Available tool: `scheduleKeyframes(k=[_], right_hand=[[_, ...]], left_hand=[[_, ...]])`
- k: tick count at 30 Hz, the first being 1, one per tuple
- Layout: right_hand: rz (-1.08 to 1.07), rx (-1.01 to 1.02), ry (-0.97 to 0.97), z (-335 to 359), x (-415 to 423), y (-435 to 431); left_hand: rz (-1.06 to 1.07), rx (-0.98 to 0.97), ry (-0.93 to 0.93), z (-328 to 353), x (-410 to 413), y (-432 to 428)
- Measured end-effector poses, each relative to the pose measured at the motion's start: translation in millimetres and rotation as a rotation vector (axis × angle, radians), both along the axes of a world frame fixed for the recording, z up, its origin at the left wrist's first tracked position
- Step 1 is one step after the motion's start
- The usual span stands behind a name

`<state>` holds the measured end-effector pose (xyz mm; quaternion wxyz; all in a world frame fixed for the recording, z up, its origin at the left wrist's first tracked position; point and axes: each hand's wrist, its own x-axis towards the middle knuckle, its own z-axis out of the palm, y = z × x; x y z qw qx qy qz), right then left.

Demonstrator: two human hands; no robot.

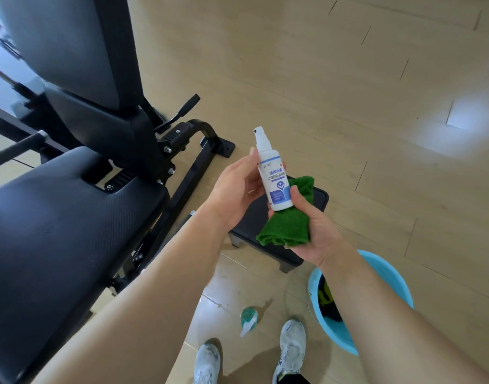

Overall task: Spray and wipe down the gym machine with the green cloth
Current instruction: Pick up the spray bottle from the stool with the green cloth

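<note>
My right hand (315, 231) is closed round the bunched green cloth (285, 228). Its thumb lies up against the lower part of the white spray bottle (275, 181), so that hand pins cloth and bottle together. My left hand (232, 192) cups the bottle from the other side, with the fingers curled behind its shoulder. The bottle stands about upright between the two hands. I see no finger on the pump head, and the nozzle faces roughly toward the machine.

Both hands are in the air, well apart from the gym machine. Its black seat (71, 217) fills the left of my view and its backrest (71, 51) rises above that. Under the hands sits a low black step (319, 199). By my shoes (293, 345) a small green and white bottle (249, 320) lies on the wooden floor (348, 79), and a blue basin (390, 278) with something dark inside sits to the right.

I judge the job to be at its start, or between passes. The tools are in hand, but the cloth is not touching any pad. I can make out no wet patches on the seat, though the dark surface would hide them. What is left, as I see it, is to aim and spray the pads, then free the cloth hand and wipe the seat, backrest and frame.
</note>
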<state>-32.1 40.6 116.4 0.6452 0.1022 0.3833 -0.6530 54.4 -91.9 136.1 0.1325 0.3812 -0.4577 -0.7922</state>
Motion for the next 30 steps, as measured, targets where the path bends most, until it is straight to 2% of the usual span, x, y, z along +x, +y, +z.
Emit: scheduleKeyframes(k=[6,11,14,17,19,27,30], right_hand=[[0.076,-0.023,0.028,63,17,-6],[0.067,-0.043,0.082,110,27,-12],[0.129,-0.059,-0.005,141,33,-20],[0.181,-0.112,-0.178,172,40,-31],[0.23,-0.127,-0.225,193,45,-41],[0.304,-0.185,-0.263,251,68,-95],[0.337,-0.175,-0.238,262,77,-124]], left_hand=[[0.074,-0.021,0.082,74,22,-2],[0.194,-0.216,-0.01,137,41,0],[0.269,-0.329,-0.045,174,48,1],[0.343,-0.34,-0.006,211,55,-4],[0.391,-0.367,0.021,232,61,-8],[0.607,-0.614,-0.045,295,74,-35],[0.711,-0.595,0.013,304,79,-63]])
